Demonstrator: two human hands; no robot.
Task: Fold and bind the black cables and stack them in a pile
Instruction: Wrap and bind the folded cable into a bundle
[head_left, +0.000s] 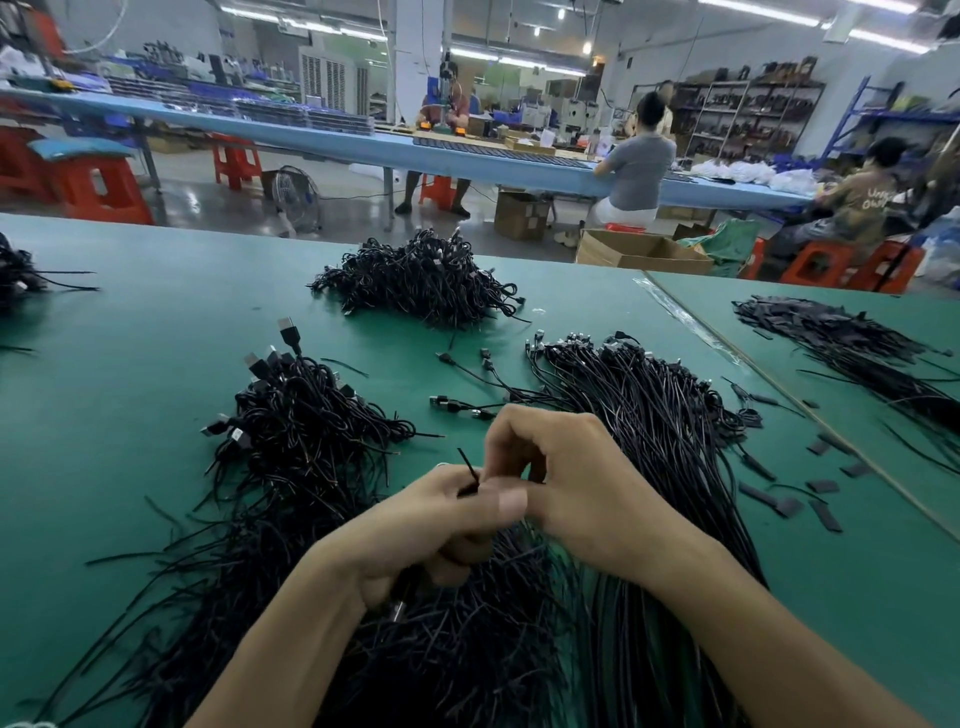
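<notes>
My left hand (415, 530) grips a folded black cable (402, 597) whose plug end pokes out below the palm. My right hand (561, 478) pinches a thin black tie (470, 470) at the top of that cable, right against my left fingers. A long spread of straight black cables (649, 415) lies under and beyond my right hand. Another tangled heap of cables (301, 431) sits to the left of my hands. A pile of bound cables (421, 280) rests at the far middle of the green table (130, 364).
Loose black ties and flat black strips (821, 493) are scattered at the right, with a further bundle (852, 343) across the table seam. More cables (15, 275) lie at the far left edge. Beyond the table, people sit at a long blue bench.
</notes>
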